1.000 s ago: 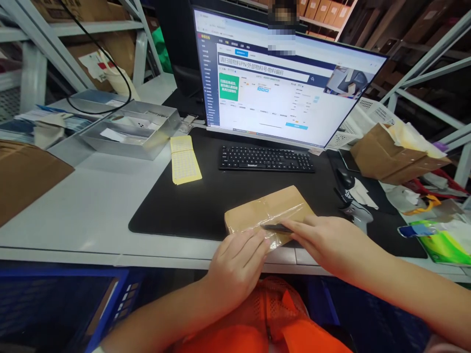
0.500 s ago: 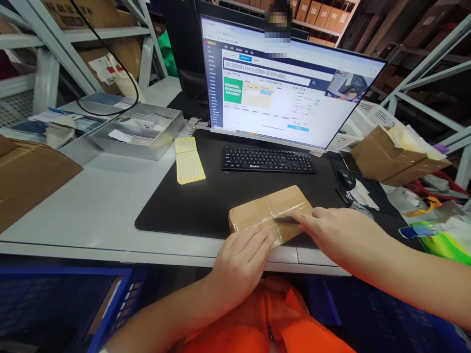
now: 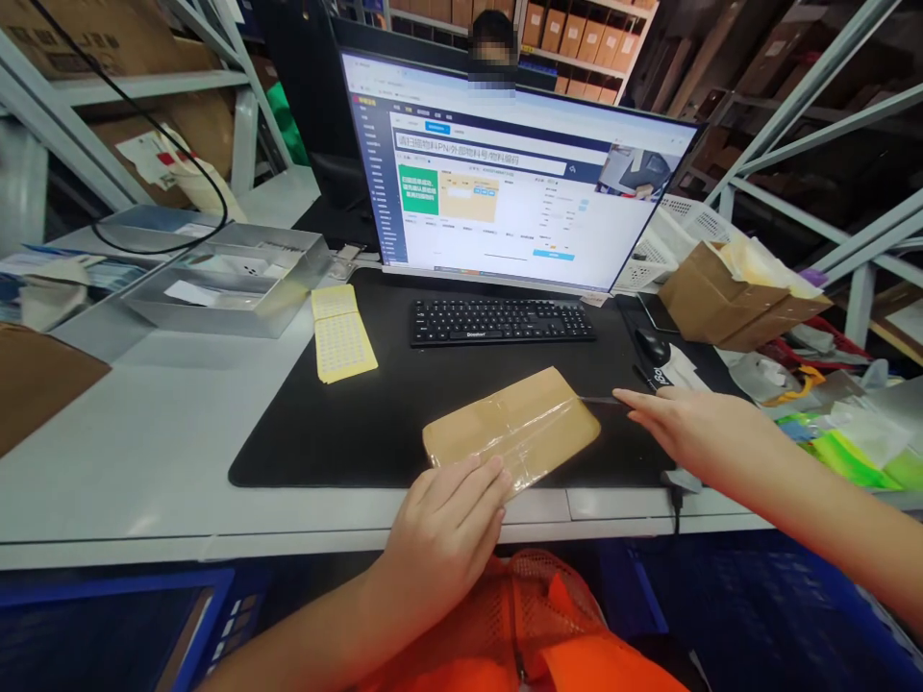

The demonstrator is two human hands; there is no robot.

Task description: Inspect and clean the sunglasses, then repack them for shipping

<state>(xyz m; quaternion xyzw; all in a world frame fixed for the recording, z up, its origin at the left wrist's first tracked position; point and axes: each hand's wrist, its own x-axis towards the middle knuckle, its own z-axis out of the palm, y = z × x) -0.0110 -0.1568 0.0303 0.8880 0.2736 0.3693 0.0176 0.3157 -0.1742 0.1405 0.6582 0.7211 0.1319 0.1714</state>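
Note:
A small brown cardboard box (image 3: 515, 418) with clear tape across its top lies at an angle on the black desk mat. My left hand (image 3: 451, 509) grips its near edge, fingers together over the top; the grip underneath is hidden. Off the box's right end, my right hand (image 3: 667, 418) is closed on a thin dark knife (image 3: 602, 399). The blade points left towards the box corner, and most of the handle is hidden by the fingers.
Behind the box are a keyboard (image 3: 501, 320) and a monitor (image 3: 490, 183). Yellow label sheets (image 3: 342, 336) lie left, near a grey tray (image 3: 288, 298). To the right are a mouse (image 3: 653, 346), an open carton (image 3: 728, 298) and plastic bags. Another person's head (image 3: 494, 43) shows behind the monitor.
My right hand has drawn the knife rightwards from the middle of the box top to beyond its right end. My left hand stays on the box. The whole view has shifted slightly.

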